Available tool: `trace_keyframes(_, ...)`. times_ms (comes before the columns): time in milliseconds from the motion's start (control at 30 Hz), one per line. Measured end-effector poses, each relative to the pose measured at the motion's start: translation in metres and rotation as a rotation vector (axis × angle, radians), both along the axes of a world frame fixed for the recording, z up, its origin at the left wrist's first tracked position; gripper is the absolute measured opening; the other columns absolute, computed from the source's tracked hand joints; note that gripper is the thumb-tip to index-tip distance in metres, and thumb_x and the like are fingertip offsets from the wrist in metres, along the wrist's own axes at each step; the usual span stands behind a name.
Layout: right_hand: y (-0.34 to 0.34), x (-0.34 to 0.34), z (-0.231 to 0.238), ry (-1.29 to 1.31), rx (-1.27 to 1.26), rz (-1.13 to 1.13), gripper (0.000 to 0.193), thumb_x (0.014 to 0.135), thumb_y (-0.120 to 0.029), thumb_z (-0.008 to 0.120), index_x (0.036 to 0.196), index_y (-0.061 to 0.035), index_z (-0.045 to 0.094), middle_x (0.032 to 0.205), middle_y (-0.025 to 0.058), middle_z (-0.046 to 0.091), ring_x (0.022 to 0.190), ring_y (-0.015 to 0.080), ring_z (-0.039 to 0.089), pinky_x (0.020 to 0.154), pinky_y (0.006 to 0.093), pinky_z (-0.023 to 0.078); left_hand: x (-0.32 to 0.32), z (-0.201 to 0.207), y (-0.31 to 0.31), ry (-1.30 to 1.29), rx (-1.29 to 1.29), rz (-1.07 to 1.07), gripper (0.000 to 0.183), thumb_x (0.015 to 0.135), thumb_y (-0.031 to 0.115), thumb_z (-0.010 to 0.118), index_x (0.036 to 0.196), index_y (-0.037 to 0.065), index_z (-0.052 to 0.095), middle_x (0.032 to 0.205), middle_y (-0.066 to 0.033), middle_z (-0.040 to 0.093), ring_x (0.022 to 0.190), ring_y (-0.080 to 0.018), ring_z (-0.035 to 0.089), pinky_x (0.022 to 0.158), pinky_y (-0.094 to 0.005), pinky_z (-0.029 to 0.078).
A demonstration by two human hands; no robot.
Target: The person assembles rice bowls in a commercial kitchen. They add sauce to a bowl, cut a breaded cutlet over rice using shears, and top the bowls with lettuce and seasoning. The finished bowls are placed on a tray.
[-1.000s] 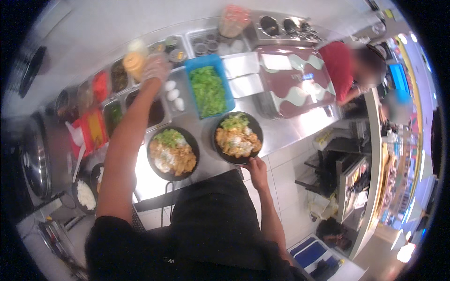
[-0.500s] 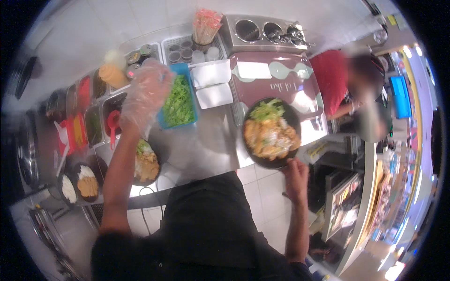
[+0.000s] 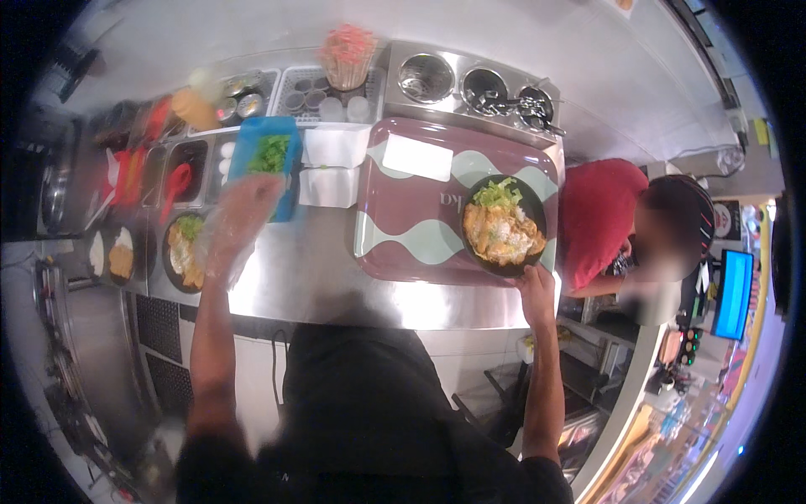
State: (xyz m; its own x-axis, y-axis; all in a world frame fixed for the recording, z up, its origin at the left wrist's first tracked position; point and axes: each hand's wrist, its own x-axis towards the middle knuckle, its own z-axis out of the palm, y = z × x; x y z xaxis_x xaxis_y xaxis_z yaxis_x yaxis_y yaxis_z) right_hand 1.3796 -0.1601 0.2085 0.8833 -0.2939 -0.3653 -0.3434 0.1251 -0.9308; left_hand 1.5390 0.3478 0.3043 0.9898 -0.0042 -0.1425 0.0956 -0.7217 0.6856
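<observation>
My right hand [image 3: 535, 290] grips the near rim of a black bowl [image 3: 501, 270], which is over the right part of a maroon and pale green tray [image 3: 411, 197]. In the bowl lie shredded greens [image 3: 495, 193] and golden fried food [image 3: 502, 231] with white sauce. My left hand [image 3: 239, 223], in a clear plastic glove, hovers at the near end of a blue container [image 3: 262, 126] of chopped lettuce [image 3: 270, 155]. Motion smears its fingers, so their closing cannot be made out. Beside that wrist stands another filled bowl [image 3: 175, 273].
White boxes [image 3: 333, 147] stand between the blue container and tray. Behind are a steel utensil holder [image 3: 449, 101], wrapped chopsticks [image 3: 347, 55] and small cups [image 3: 357, 107]. Ingredient bins with a red spoon [image 3: 176, 182] line the left. A person in a red shirt [image 3: 600, 218] is at right.
The bowl in my right hand has come over the tray from the counter's front edge. My left hand has drawn back nearer from above the lettuce container's left side. The view has shifted.
</observation>
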Motion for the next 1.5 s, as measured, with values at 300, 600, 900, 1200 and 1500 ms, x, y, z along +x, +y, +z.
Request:
trace_keyframes(300,-0.027,0.046,0.064,0.335,-0.399,0.21,0.03,0.106,-0.022,0.056,0.118,0.005,0.062,0.11,0.0138,0.067,0.098,0.022,0.07,0.085,0.0349,0.058,-0.011,-0.03,-0.018,-0.057,0.163,-0.237,0.033,0.098,0.033,0.065,0.117,0.006,0.07,0.106,-0.0135,0.073,0.093,-0.0282,0.069,0.086,-0.038,0.053)
trace_keyframes(600,0.053,0.316,0.108,-0.346,-1.274,0.498,0.036,0.1,-0.026,0.059,0.121,0.0018,0.068,0.109,0.0256,0.07,0.103,0.0422,0.068,0.092,0.0474,0.053,0.02,0.006,-0.136,-0.139,-0.007,-0.653,0.033,0.102,0.035,0.057,0.114,0.007,0.07,0.114,-0.016,0.071,0.109,-0.0338,0.065,0.096,-0.0452,0.05)
trace_keyframes(900,0.007,0.39,0.115,-0.45,-2.04,0.965,0.029,0.085,-0.027,0.067,0.082,-0.0001,0.075,0.076,0.0225,0.068,0.077,0.0411,0.069,0.071,0.0499,0.055,-0.013,-0.013,-0.113,-0.171,-0.188,-0.561,0.027,0.101,0.026,0.062,0.116,0.006,0.072,0.118,-0.0148,0.072,0.107,-0.0317,0.068,0.094,-0.0442,0.054)
trace_keyframes(1200,0.134,0.132,0.134,-0.241,-0.604,0.039,0.035,0.107,-0.026,0.055,0.089,-0.0008,0.07,0.073,-0.0013,0.061,0.062,0.0085,0.052,0.056,0.0281,0.041,0.005,0.009,-0.163,0.343,-1.177,-0.151,0.034,0.101,0.031,0.065,0.117,0.001,0.071,0.103,-0.0092,0.071,0.082,-0.0091,0.063,0.071,-0.0247,0.054)
trace_keyframes(1500,0.225,0.053,-0.002,-0.007,-0.25,0.009,0.038,0.108,-0.03,0.053,0.1,0.0009,0.072,0.068,0.0004,0.061,0.057,0.0096,0.052,0.055,0.0275,0.043,0.005,-0.102,-0.175,0.459,-0.888,-0.24,0.034,0.095,0.035,0.07,0.086,0.002,0.073,0.079,-0.0008,0.064,0.064,-0.0083,0.058,0.054,-0.0256,0.046)
